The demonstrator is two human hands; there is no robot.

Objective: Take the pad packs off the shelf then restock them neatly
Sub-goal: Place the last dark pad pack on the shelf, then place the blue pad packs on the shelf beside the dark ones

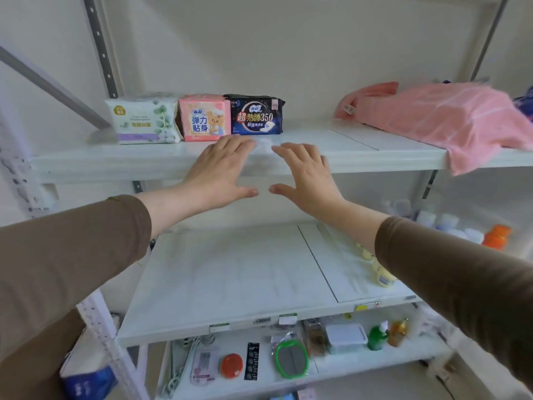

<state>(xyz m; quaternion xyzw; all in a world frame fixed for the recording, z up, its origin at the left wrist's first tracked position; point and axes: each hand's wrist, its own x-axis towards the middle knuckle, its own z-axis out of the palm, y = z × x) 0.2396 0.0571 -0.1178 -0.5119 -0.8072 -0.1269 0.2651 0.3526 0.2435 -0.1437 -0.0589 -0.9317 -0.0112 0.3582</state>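
Observation:
Three pad packs stand side by side at the back left of the upper shelf (pixel 360 157): a white pack with green leaves (pixel 144 119), a pink pack with a bear (pixel 204 118), and a dark blue pack (pixel 255 115). My left hand (pixel 222 168) and my right hand (pixel 305 174) are both stretched out flat, fingers straight, at the shelf's front edge just below the packs. Neither hand holds anything. My left fingertips lie close under the dark blue pack without touching it.
A pink cloth (pixel 450 116) lies on the right of the upper shelf and hangs over its edge. The middle shelf (pixel 230 278) holds a yellow bottle (pixel 380 272) at the right. Small goods and bottles fill the bottom shelf (pixel 360 365).

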